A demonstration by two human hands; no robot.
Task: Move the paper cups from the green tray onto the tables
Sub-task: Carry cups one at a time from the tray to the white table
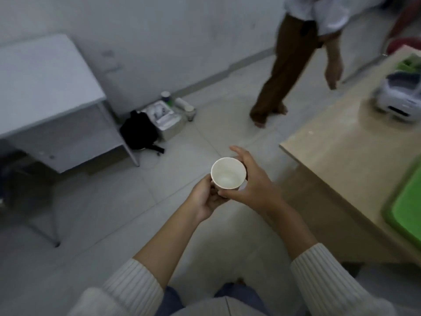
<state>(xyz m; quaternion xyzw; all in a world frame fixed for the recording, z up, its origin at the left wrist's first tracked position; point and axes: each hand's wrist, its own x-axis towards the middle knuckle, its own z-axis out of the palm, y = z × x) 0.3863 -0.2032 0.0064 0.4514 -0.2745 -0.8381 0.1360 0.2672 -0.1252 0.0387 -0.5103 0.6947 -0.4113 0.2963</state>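
An empty white paper cup [228, 172] is held upright over the floor, between two tables. My left hand [206, 197] cradles it from below and the left. My right hand [250, 179] wraps its right side, thumb in front, fingers behind. The green tray [407, 210] lies at the right edge of the frame on a beige wooden table [337, 151]; only its corner shows and no cups are visible in that part. A white table [43, 83] stands at the left.
Another person [289, 65] in brown trousers stands on the tiled floor ahead. A black bag [139, 131], a box and jars sit by the wall. A white device [398, 96] and green items rest at the far end of the beige table.
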